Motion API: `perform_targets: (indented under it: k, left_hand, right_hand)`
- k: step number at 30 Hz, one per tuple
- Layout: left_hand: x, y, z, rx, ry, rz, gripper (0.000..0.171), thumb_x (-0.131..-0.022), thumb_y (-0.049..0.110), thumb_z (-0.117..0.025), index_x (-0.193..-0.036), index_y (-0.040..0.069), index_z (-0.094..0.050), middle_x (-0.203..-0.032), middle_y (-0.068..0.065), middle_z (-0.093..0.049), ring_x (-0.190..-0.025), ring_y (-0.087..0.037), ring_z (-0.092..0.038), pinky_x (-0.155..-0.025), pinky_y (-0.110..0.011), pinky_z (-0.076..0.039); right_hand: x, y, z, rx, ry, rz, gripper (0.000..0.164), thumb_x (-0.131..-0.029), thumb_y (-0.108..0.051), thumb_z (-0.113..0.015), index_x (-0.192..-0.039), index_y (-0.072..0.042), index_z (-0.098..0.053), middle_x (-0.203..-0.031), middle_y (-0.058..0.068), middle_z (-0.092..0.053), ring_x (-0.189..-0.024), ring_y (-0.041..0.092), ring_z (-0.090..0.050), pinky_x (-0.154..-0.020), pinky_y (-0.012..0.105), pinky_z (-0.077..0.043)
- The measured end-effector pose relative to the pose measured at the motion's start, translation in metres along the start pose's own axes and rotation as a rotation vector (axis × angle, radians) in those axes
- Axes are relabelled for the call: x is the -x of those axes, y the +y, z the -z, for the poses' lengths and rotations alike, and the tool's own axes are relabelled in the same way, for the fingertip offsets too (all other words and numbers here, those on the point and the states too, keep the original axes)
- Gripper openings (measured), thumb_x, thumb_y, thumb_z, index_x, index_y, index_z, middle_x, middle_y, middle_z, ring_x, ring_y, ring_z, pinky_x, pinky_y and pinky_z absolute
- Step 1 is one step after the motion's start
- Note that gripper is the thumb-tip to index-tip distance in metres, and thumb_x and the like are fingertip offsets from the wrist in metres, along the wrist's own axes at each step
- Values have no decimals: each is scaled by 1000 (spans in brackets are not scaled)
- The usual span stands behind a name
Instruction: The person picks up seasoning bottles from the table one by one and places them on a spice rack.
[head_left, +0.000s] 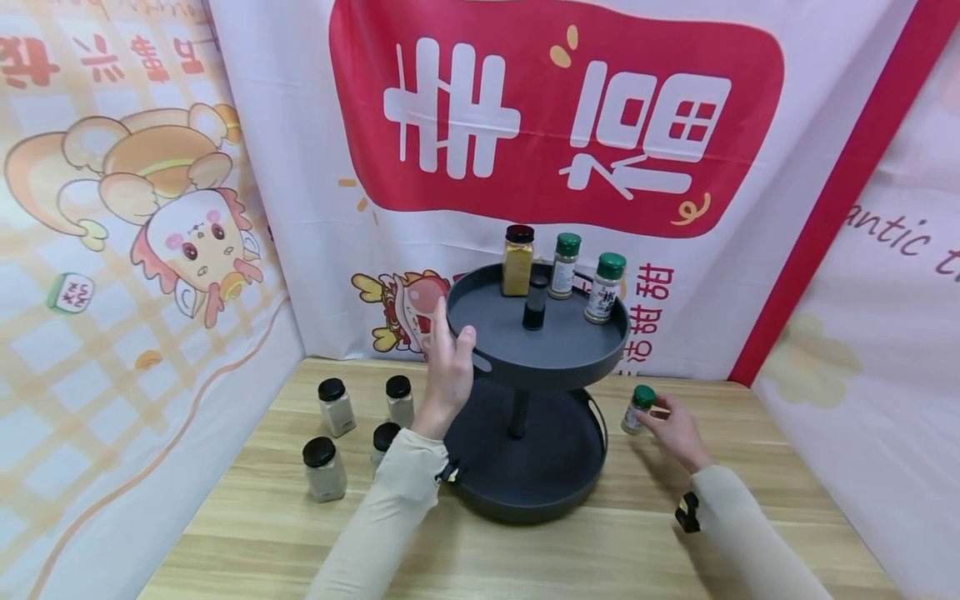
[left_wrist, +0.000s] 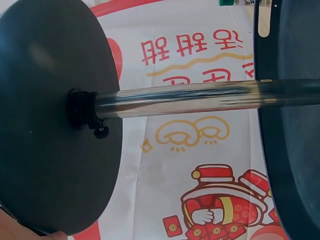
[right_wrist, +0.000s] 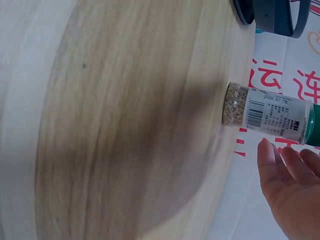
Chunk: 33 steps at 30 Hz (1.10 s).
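Observation:
A dark two-tier round rack stands on the table. My left hand point(head_left: 450, 367) rests against the left rim of its upper tray point(head_left: 540, 354), fingers extended. The left wrist view shows fingertips touching the edge of that tray's underside point(left_wrist: 55, 125) and the shiny centre pole point(left_wrist: 185, 100). On the upper tray are a yellow spice jar point(head_left: 517, 271) with a dark lid and two green-capped seasoning jars point(head_left: 562, 279). Right of the rack, my right hand point(head_left: 675, 429) is beside another green-capped seasoning jar point(right_wrist: 272, 112), upright on the table; its fingers are not wrapped around it.
Several black-lidded jars point(head_left: 326, 471) stand left of the rack on the wooden table point(head_left: 247, 533). The lower tray point(head_left: 517, 500) has a raised rim and a side handle. Printed cloths hang behind point(head_left: 562, 200) and on both sides.

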<state>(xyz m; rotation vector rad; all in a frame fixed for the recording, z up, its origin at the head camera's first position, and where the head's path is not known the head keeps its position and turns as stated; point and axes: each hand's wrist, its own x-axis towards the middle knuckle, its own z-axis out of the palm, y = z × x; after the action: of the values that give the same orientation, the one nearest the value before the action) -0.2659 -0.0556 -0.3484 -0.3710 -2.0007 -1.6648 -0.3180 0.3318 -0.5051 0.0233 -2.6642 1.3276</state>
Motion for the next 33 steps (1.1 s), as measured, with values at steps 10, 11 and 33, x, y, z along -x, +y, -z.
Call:
perform_targets:
  k: [10, 11, 33]
  left_hand:
    - [4, 3, -4, -19, 1, -3, 68, -97, 33, -40, -153, 13, -6, -157, -1, -7, -141, -13, -10, -113, -43, -12]
    - [4, 3, -4, -13, 2, -7, 68, -98, 31, -41, -153, 12, -6, -157, -1, -7, -140, -12, -10, -113, -42, -12]
    - [10, 10, -5, -29, 33, 29, 73, -97, 39, -42, -153, 13, -5, -158, -2, -4, -141, -14, -9, -113, -41, -12]
  right_hand:
    - [-4, 6, -8, 25, 72, 3, 50, -93, -26, -62, -127, 8, -48, -122, 32, -53, -109, 43, -54, -84, 46, -50]
    - [-4, 6, -9, 25, 75, 8, 49, -93, -25, -62, -126, 8, -48, -121, 32, -53, -108, 43, -55, -84, 46, -50]
    - [-12, 11, -13, 59, 82, 1, 48, -92, -36, -62, -118, 3, -53, -119, 28, -56, -109, 41, -55, -90, 50, -46]
